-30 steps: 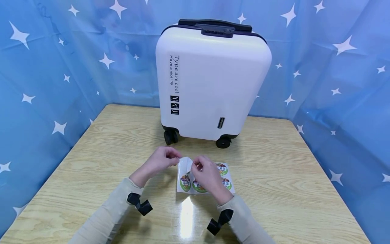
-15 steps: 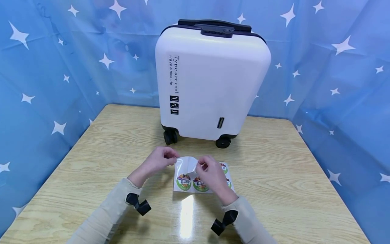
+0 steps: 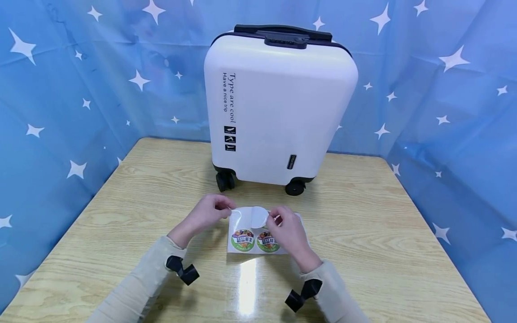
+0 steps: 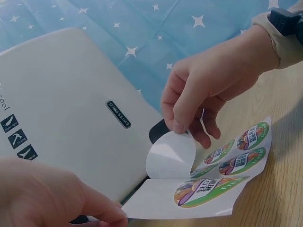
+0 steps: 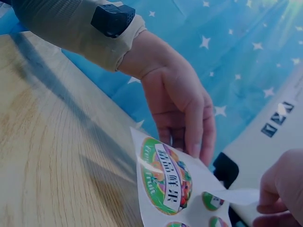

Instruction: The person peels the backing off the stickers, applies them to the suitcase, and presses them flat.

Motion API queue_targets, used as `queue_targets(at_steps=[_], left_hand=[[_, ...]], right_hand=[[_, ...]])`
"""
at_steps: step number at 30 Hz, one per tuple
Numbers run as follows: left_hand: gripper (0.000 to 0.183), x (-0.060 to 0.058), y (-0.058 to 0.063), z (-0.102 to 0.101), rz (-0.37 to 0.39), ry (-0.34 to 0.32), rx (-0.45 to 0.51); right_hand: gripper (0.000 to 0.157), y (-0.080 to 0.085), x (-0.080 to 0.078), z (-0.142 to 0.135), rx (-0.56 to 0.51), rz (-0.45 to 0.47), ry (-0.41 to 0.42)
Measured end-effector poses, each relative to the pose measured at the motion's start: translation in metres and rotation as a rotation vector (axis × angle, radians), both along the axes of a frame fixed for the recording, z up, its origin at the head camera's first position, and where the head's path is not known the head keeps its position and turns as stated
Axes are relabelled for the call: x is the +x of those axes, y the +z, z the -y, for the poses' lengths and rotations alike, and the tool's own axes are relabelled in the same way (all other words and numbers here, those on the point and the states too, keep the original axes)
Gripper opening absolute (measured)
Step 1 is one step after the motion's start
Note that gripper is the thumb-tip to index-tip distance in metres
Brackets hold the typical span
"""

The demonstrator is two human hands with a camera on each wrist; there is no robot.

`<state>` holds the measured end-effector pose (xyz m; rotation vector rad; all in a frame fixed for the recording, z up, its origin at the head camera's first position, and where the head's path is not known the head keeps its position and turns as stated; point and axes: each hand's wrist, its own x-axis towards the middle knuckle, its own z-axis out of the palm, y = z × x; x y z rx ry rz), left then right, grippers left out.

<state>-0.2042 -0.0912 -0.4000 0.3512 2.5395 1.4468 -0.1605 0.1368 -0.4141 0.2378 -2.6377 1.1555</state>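
My left hand (image 3: 208,211) pinches the far left corner of a white sticker sheet (image 3: 235,220) between thumb and fingertips. Opposite it, my right hand (image 3: 288,231) pinches the edge of a round sticker (image 3: 260,218), whose plain white back faces up. In the left wrist view this sticker (image 4: 171,155) stands raised off the sheet, its lower edge meeting a straight line across it. Round fruit labels (image 3: 243,241) with green rims and dark lettering fill the near row. The right hand covers much of the sheet's right part in the head view. The sheet bends up toward the left hand.
A white suitcase (image 3: 278,103) with black wheels (image 3: 295,188) and a black handle stands upright just behind the sheet. The wooden table (image 3: 396,233) reaches out to both sides. A blue curtain (image 3: 420,98) with white stars hangs round the back and sides.
The right hand has moved to the right, drawing the round sticker further over so more of its white back shows. The sheet has shifted slightly left; the left hand keeps its corner.
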Motion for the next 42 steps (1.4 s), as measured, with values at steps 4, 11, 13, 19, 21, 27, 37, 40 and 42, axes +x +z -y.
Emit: queue_targets(at_steps=[4,11,13,19,21,27,37,40,42], left_hand=[[0.014,-0.001,-0.002,0.001,-0.011,0.0,-0.005],[0.013,-0.002,-0.005,0.004,-0.011,0.003,0.001],[0.013,-0.001,-0.004,0.004,-0.009,0.005,0.001],[0.012,-0.001,-0.005,0.006,-0.024,-0.001,-0.014],[0.011,-0.001,-0.006,0.007,-0.032,-0.008,-0.029],[0.011,0.0,-0.007,0.008,-0.037,-0.006,-0.084],[0.011,0.0,-0.004,0.006,-0.026,0.009,-0.136],[0.013,0.0,-0.002,0.006,-0.023,0.014,-0.143],[0.015,-0.001,-0.001,0.005,-0.025,0.014,-0.14]], right_hand=[[0.005,-0.001,0.0,-0.005,-0.011,-0.013,-0.003],[0.005,0.0,0.0,-0.012,-0.016,0.027,-0.024],[0.005,0.001,0.0,-0.014,-0.019,0.036,-0.03],[0.005,0.005,-0.002,-0.019,-0.03,-0.007,-0.023],[0.005,0.006,-0.002,-0.019,-0.031,-0.022,-0.023],[0.005,0.007,-0.002,-0.02,-0.046,-0.059,-0.025],[0.004,0.014,-0.004,-0.023,-0.078,-0.109,-0.026],[0.004,0.016,-0.005,-0.023,-0.093,-0.14,-0.022],[0.004,0.017,-0.005,-0.023,-0.102,-0.162,-0.02]])
